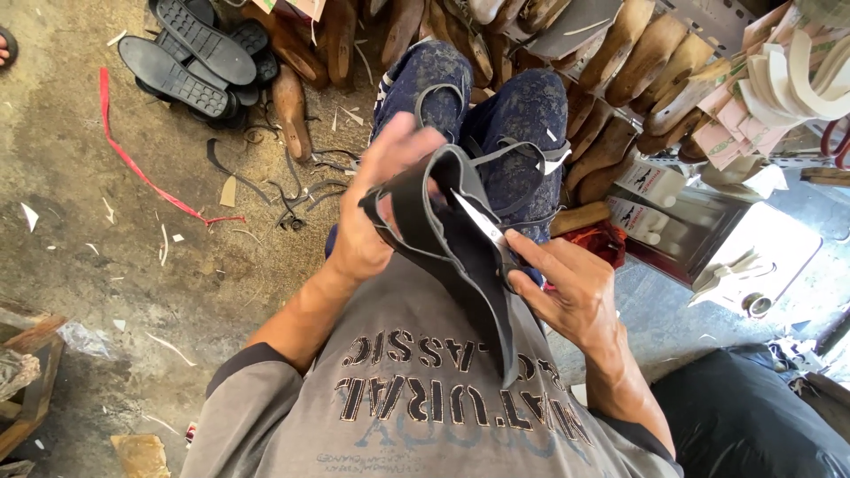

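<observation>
My left hand (372,208) grips a dark grey sheet of shoe material (452,257) over my lap, holding its upper edge. My right hand (567,288) holds a pair of scissors (485,228), whose silver blades lie against the sheet's edge and point up and to the left. A long flap of the sheet hangs down over my grey shirt. Thin dark trimmed strips (522,155) lie across my blue trousers.
Black shoe soles (190,53) are piled at the upper left on the concrete floor, beside a red strip (142,168) and dark offcuts (301,190). Wooden shoe lasts (620,80) crowd the top and right. A metal box (708,239) and white cut pieces (788,80) stand at right.
</observation>
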